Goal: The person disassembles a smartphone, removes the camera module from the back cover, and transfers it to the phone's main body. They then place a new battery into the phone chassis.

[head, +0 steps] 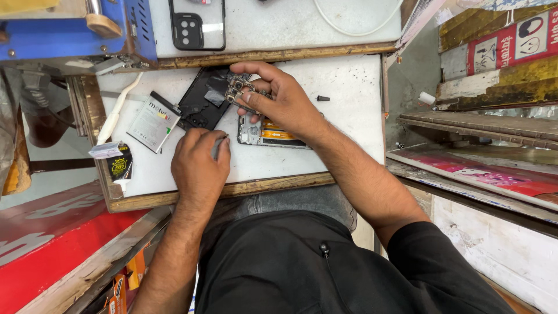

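Circuit board (241, 93) from an opened phone sits pinched between the thumb and fingertips of the right hand (285, 104), lifted just above the phone frame (270, 135) with orange ribbon strips that lies under that hand. Left hand (200, 166) rests on the white worktop (349, 116), fingers curled shut around a small grey tool (217, 148), just beside the frame. Beyond the left hand lie a black back cover (200, 107) and a flat battery (154, 121).

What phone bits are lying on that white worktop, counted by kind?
Small circuit board held in right hand: 1
Opened phone frame with orange ribbon cables: 1
Black back panel: 1
Flat grey battery: 1
Black phone case: 1
Total: 5
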